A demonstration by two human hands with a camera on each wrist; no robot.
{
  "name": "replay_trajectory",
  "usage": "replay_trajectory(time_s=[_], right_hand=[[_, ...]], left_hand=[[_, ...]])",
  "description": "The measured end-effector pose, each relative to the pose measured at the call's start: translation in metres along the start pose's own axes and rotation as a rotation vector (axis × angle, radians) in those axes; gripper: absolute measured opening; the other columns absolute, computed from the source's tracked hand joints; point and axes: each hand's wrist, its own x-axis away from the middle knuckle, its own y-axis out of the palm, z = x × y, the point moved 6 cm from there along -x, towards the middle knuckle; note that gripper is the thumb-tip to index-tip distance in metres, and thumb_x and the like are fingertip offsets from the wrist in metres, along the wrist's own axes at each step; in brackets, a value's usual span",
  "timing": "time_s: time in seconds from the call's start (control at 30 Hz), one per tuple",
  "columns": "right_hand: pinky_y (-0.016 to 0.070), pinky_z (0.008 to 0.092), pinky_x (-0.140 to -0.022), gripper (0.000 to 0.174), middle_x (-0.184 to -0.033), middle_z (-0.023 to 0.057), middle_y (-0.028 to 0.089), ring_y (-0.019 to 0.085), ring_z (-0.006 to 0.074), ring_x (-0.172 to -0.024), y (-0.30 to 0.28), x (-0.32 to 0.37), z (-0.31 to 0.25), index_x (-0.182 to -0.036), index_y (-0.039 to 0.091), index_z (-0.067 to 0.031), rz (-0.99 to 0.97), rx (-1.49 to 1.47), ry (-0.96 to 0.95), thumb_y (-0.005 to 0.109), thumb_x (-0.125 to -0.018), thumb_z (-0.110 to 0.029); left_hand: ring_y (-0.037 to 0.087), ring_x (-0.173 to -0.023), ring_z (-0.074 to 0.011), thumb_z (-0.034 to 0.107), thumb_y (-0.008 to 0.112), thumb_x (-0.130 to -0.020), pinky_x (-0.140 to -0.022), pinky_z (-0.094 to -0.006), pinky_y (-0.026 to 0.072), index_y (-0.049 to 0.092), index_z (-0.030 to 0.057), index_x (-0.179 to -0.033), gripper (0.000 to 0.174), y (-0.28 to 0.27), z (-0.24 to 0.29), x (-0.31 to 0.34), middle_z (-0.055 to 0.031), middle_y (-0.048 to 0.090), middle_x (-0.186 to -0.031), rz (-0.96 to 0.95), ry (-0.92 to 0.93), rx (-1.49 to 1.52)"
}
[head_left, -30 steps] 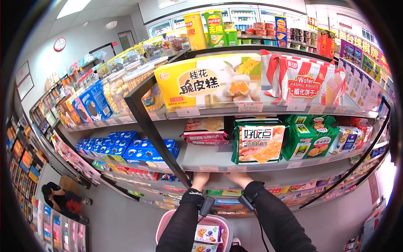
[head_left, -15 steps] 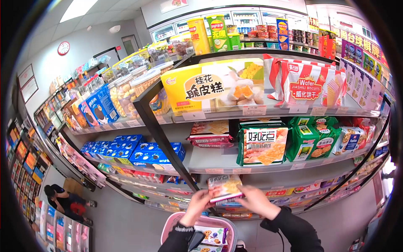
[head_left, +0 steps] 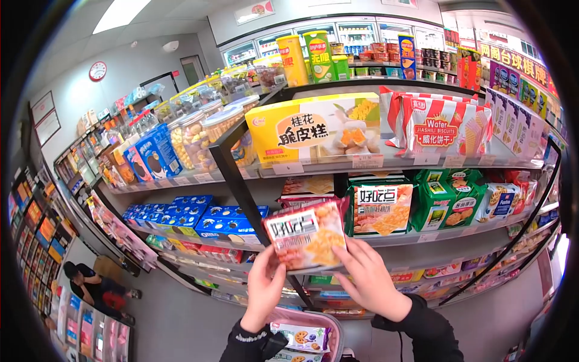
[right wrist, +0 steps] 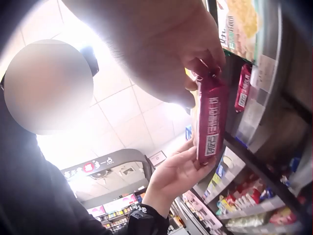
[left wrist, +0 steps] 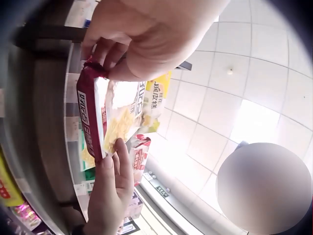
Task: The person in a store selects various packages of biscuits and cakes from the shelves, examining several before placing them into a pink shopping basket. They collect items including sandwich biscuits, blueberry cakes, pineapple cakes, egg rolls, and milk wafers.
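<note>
Both hands hold a biscuit pack (head_left: 307, 238) with a pale, cracker-printed front and maroon edges, tilted with its front toward the head camera. The left hand (head_left: 265, 289) grips its left end. At the opposite end, the right hand (head_left: 369, 279) pinches it with fingers over the front. In the left wrist view, the pack's maroon side (left wrist: 88, 115) runs between the two hands. The right wrist view shows the same lettered side (right wrist: 212, 122). Below the arms, a pink basket (head_left: 336, 329) contains white-and-purple biscuit packs (head_left: 301, 336).
Right behind the pack is a shelf unit with a black post (head_left: 232, 175). Green biscuit packs (head_left: 449, 199) and blue Oreo boxes (head_left: 232, 223) line the middle shelf. Above stand a yellow cake box (head_left: 313, 130) and a red-striped wafer bag (head_left: 437, 127). A person (head_left: 90, 286) sits at far left.
Both hands were reaching under the middle shelf, then came out holding the maroon-edged biscuit pack. Since then they have lifted it and tipped its front toward the head camera.
</note>
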Motion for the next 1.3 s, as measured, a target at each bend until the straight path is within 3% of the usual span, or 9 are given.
replay_trajectory(time_s=[0.13,0.33,0.4,0.7,0.8,0.87,0.97,1.1,1.3], right_hand=[[0.0381,0.0383,-0.085,0.054,-0.119,0.0202,0.044,0.045,0.0329,-0.101,0.011,-0.027,0.013,-0.12,0.041,-0.0041,0.057,0.058,0.009,0.062,-0.07,-0.011],[0.0404,0.0375,-0.08,0.061,-0.118,0.0237,0.042,0.047,0.0324,-0.089,0.04,-0.038,0.034,-0.123,0.037,0.0003,0.014,0.049,0.069,0.062,-0.068,-0.009],[0.0406,0.0369,-0.08,0.064,-0.119,0.027,0.04,0.047,0.033,-0.09,0.047,-0.039,0.034,-0.122,0.036,0.0023,-0.002,0.075,0.07,0.064,-0.067,-0.011],[0.0381,0.0394,-0.086,0.061,-0.125,0.03,0.031,0.044,0.0363,-0.102,0.049,-0.025,0.032,-0.119,0.04,0.0029,-0.041,0.1,0.11,0.066,-0.067,-0.016],[0.037,0.0399,-0.088,0.056,-0.127,0.0282,0.03,0.041,0.0383,-0.108,0.042,-0.015,0.032,-0.118,0.041,0.0017,-0.027,0.015,0.129,0.064,-0.07,-0.015],[0.0372,0.04,-0.089,0.052,-0.127,0.0265,0.031,0.041,0.0384,-0.108,0.035,-0.001,0.031,-0.116,0.042,0.0002,-0.032,-0.085,0.129,0.062,-0.071,-0.014],[0.0379,0.0399,-0.088,0.044,-0.126,0.0233,0.035,0.043,0.0378,-0.108,0.039,0.033,0.035,-0.113,0.046,-0.0024,-0.092,-0.276,0.159,0.06,-0.073,-0.013],[0.0395,0.0371,-0.087,0.032,-0.117,0.0207,0.046,0.046,0.0348,-0.106,0.079,0.105,0.046,-0.106,0.052,-0.003,-0.36,-0.529,0.271,0.056,-0.078,-0.018],[0.0434,0.0383,-0.078,0.031,-0.1,0.0138,0.057,0.054,0.0312,-0.091,0.133,0.204,0.048,-0.105,0.053,-0.0037,-0.709,-0.537,0.41,0.054,-0.078,-0.02]], left_hand=[[0.05,-0.101,-0.0226,-0.003,0.05,-0.074,-0.086,-0.0291,0.0402,0.028,-0.0077,-0.126,0.057,0.011,0.004,-0.035,-0.0167,0.044,-0.111,0.067,0.156,-0.339],[0.039,-0.113,-0.036,0.004,0.051,-0.072,-0.096,-0.0361,0.0317,0.02,-0.0121,-0.127,0.065,0.028,-0.003,-0.054,-0.027,0.035,-0.123,0.108,0.147,-0.636],[0.038,-0.116,-0.0326,0.005,0.053,-0.071,-0.097,-0.0341,0.03,0.02,-0.0094,-0.129,0.067,0.03,-0.012,-0.06,-0.0249,0.035,-0.124,0.122,0.148,-0.642],[0.035,-0.115,-0.0395,0.009,0.053,-0.072,-0.097,-0.0378,0.0292,0.016,-0.0156,-0.126,0.069,0.034,-0.022,-0.054,-0.0313,0.035,-0.122,0.044,0.112,-0.682],[0.033,-0.117,-0.04,0.008,0.053,-0.074,-0.098,-0.039,0.0276,0.019,-0.0124,-0.127,0.066,0.037,-0.012,-0.035,-0.0295,0.033,-0.124,0.081,0.193,-0.722],[0.033,-0.12,-0.0338,0.003,0.053,-0.073,-0.098,-0.0371,0.0281,0.023,-0.0047,-0.129,0.064,0.04,0.004,-0.013,-0.0232,0.03,-0.13,0.091,0.258,-0.754],[0.04,-0.112,-0.0344,0.002,0.052,-0.073,-0.095,-0.0394,0.0309,0.041,-0.0033,-0.116,0.045,0.035,-0.011,0.032,-0.0202,0.042,-0.119,0.009,0.163,-0.543],[0.059,-0.084,-0.0221,0.003,0.053,-0.075,-0.076,-0.0301,0.0442,0.057,0.0003,-0.097,0.023,0.036,-0.067,0.11,-0.0114,0.061,-0.088,-0.192,-0.163,-0.497],[0.061,-0.081,-0.0193,0.009,0.055,-0.078,-0.072,-0.0283,0.0475,0.056,0.0001,-0.103,0.026,0.041,-0.126,0.205,-0.0117,0.062,-0.092,-0.457,-0.629,-0.461]])
